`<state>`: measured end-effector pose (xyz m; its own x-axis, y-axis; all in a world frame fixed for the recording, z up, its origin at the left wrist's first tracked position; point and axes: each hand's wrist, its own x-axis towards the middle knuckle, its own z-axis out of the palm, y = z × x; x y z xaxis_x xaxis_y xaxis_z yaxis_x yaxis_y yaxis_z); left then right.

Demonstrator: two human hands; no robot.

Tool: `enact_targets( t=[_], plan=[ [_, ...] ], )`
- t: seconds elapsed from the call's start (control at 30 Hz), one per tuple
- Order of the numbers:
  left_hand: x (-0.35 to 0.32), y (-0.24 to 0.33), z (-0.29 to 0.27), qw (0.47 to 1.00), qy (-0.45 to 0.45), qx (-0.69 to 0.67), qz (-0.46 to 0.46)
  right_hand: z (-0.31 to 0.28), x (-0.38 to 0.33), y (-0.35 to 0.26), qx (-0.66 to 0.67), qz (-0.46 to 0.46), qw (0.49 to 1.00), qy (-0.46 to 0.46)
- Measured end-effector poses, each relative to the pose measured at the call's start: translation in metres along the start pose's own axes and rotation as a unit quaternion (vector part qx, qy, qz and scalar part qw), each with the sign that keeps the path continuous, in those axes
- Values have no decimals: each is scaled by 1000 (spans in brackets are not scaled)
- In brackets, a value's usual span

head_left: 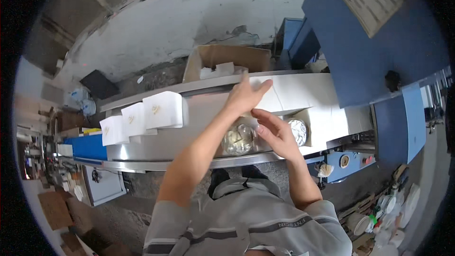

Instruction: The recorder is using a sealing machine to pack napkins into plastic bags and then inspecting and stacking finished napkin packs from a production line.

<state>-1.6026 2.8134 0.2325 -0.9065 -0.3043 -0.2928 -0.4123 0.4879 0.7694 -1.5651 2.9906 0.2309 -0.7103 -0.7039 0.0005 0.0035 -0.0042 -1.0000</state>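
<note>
My left hand reaches across the metal work surface at the white paper sheets, fingers stretched and apart, the fingertips slightly blurred. Just below it, my right hand has its fingers loosely bent and thumb apart; nothing shows between them. Its thumb is beside a round, shiny, clear-and-silvery bundle; I cannot tell whether they touch. To the right of that hand, a similar silvery round bundle sits against a white paper or card wall, partly covered by the hand.
Stacks of white folded napkins or bags with small gold prints stand on the left of the metal surface. Behind its far rail is a cardboard box holding white pieces. A large blue machine housing rises at the right.
</note>
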Motion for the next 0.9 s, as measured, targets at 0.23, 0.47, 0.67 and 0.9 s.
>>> enact_targets(
  t=[0.23,0.47,0.67,0.9],
  plan=[
    [12,29,30,990,19,137,-3,-49,-38,-2,52,6,996,68],
    [13,28,27,990,37,139,-13,-52,-28,0,48,-5,997,64],
    [16,-42,-13,997,68,-24,27,-36,0,1,45,25,995,84],
    [-22,-170,-90,896,1,-443,-39,-30,8,11,-46,28,993,102]
  ],
)
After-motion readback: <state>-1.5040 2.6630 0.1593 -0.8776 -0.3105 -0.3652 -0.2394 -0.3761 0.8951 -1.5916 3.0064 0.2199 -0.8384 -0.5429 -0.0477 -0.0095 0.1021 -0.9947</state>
